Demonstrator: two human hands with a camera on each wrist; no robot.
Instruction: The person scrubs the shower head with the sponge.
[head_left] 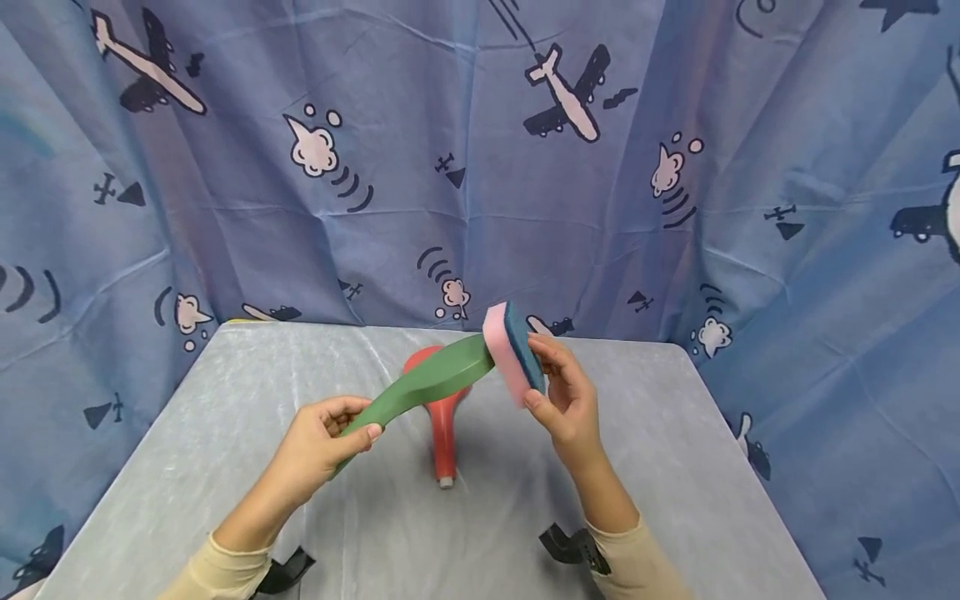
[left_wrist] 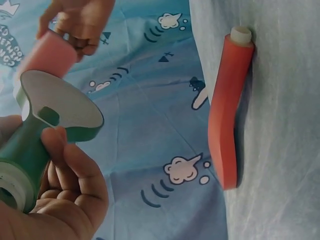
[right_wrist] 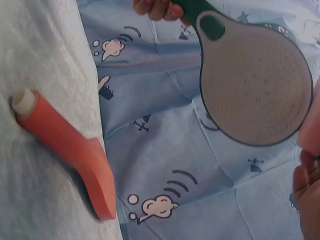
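Room: a blue curtain (head_left: 570, 217), creased, printed with aeroplanes and cloud puffs, hanging at the back and both sides of where I look.

Surface: one table (head_left: 637, 417), mottled pale grey, far edge near the curtain.

On it: one red shower head (head_left: 444, 433), lying near the middle, white-ended handle toward the person, its head partly hidden from above.

Above it, raised: one green shower head (head_left: 431, 375), handle in the left hand (head_left: 322, 442), fingers curled round it.

One sponge (head_left: 513, 350), pink and dark blue, pinched between thumb and fingers of the right hand (head_left: 567, 400), pink side at the green head's rim.

Two cream sleeves (head_left: 228, 571).
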